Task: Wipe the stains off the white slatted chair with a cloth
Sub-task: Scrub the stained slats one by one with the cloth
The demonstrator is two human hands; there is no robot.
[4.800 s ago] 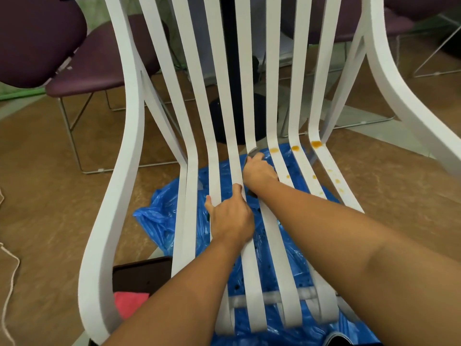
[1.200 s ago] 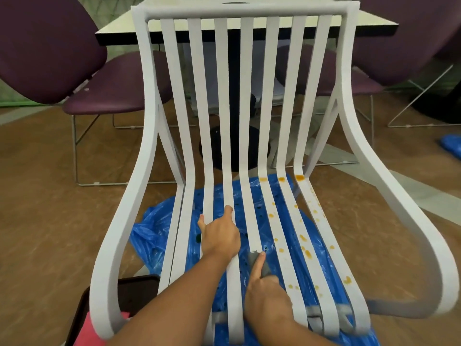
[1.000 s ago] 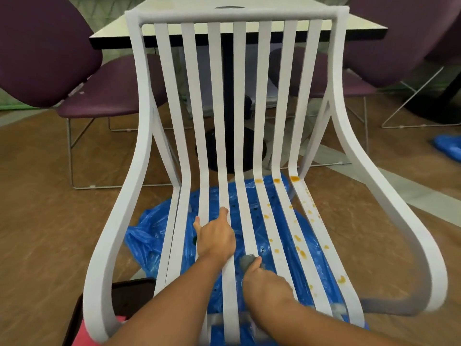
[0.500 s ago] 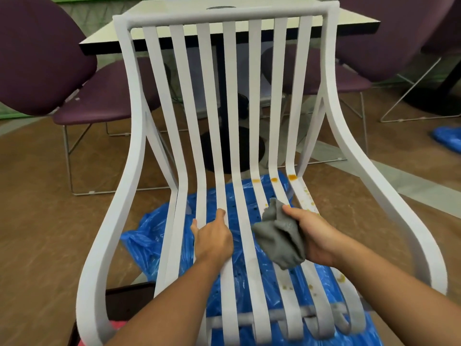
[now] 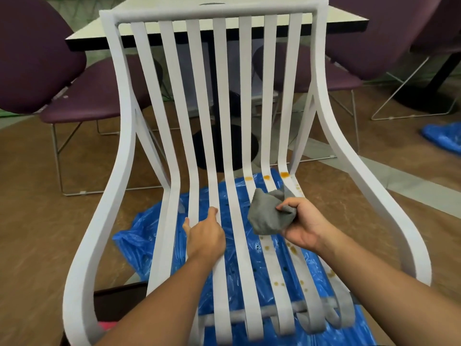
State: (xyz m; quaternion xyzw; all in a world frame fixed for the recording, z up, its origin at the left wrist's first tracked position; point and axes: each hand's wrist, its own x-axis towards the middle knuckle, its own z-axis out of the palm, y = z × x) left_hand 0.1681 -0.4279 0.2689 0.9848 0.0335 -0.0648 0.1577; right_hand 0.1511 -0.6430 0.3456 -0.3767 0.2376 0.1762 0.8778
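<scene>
Head view: right hand (image 5: 305,227) grips cloth (image 5: 268,216) above chair (image 5: 219,96).

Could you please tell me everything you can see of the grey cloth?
The grey cloth is soft, matte fabric bunched into a crumpled wad, one corner poking up. The right hand grips its right side, fingers curled round it. It is over the right-hand seat slats of the white chair, among orange stains; whether it touches them cannot be told.

Left hand (image 5: 205,237) fingers unseen beneath chair slats (image 5: 241,245)
</scene>
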